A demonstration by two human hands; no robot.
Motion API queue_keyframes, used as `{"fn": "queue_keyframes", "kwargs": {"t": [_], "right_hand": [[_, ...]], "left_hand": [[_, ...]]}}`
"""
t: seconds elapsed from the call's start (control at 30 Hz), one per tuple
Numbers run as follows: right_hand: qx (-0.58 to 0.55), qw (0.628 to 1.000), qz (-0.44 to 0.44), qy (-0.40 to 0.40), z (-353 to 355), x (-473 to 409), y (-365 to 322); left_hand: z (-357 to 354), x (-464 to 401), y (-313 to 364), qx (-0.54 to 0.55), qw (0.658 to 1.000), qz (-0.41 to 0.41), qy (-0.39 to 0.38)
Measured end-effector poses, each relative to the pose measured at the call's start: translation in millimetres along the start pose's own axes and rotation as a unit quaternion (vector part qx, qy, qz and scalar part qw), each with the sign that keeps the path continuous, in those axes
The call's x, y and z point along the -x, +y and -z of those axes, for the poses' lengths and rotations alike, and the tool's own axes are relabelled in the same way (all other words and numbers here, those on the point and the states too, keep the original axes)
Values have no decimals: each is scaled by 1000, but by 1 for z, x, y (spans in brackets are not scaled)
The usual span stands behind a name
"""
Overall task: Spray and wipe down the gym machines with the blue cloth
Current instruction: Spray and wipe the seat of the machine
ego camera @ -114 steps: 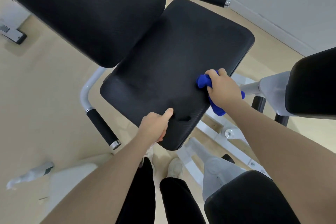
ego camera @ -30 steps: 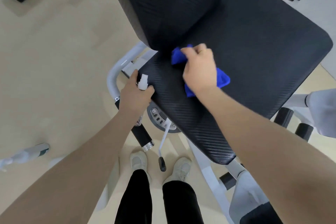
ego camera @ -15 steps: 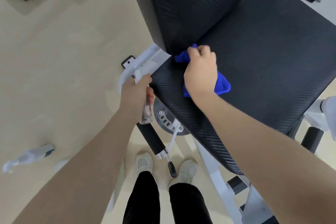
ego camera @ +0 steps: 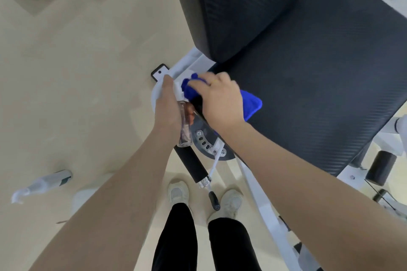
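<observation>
My right hand (ego camera: 220, 99) presses the bunched blue cloth (ego camera: 251, 103) against the seat (ego camera: 319, 94) at its near-left corner; my left hand (ego camera: 168, 105) grips the spray bottle (ego camera: 184, 125) beside it. I judge the wiping mid-way: backrest (ego camera: 242, 6), handle (ego camera: 193, 167) and frame (ego camera: 264, 211) probably remain.

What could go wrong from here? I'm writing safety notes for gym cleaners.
1. The left hand holds the clear spray bottle right beside the blue cloth; the wiping right hand might knock it loose.
2. Both hands work at the seat pad corner above the adjustment plate and lever; fingers or cloth could snag there.
</observation>
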State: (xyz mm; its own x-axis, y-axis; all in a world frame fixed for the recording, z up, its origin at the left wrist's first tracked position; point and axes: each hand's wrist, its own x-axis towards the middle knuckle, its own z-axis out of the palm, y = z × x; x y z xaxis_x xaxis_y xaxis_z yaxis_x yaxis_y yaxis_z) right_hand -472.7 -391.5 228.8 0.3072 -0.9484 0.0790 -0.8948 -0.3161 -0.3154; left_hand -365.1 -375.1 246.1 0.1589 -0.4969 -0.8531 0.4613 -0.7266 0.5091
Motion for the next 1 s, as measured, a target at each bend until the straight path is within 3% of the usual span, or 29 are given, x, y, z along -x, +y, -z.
{"fn": "queue_keyframes", "kwargs": {"t": [0.07, 0.17, 0.3, 0.47, 0.53, 0.63, 0.77, 0.87, 1.0], "right_hand": [[0, 995, 96, -32, 2, 11, 12], [-1, 990, 124, -65, 15, 11, 29], [30, 999, -2, 25, 30, -9, 72], [58, 981, -182, 19, 39, -29, 109], [26, 987, -155, 35, 35, -19, 95], [-22, 999, -25, 13, 30, 20, 77], [-5, 998, 54, -17, 45, 26, 99], [34, 997, -53, 35, 57, 6, 142], [61, 976, -204, 42, 63, -5, 159]], "left_hand": [[1, 2, -1, 17, 1000, 20, -8], [-2, 12, -7, -38, 999, 3, -29], [-13, 26, -21, -63, 997, -32, -45], [-14, 19, -35, -50, 996, -51, -51], [-14, 16, -37, -61, 995, -62, -49], [-17, 18, -38, -73, 994, -71, -27], [-22, 24, -45, -144, 978, -150, 8], [-26, 27, -49, -165, 972, -165, 29], [-29, 26, -50, -174, 970, -164, 55]]}}
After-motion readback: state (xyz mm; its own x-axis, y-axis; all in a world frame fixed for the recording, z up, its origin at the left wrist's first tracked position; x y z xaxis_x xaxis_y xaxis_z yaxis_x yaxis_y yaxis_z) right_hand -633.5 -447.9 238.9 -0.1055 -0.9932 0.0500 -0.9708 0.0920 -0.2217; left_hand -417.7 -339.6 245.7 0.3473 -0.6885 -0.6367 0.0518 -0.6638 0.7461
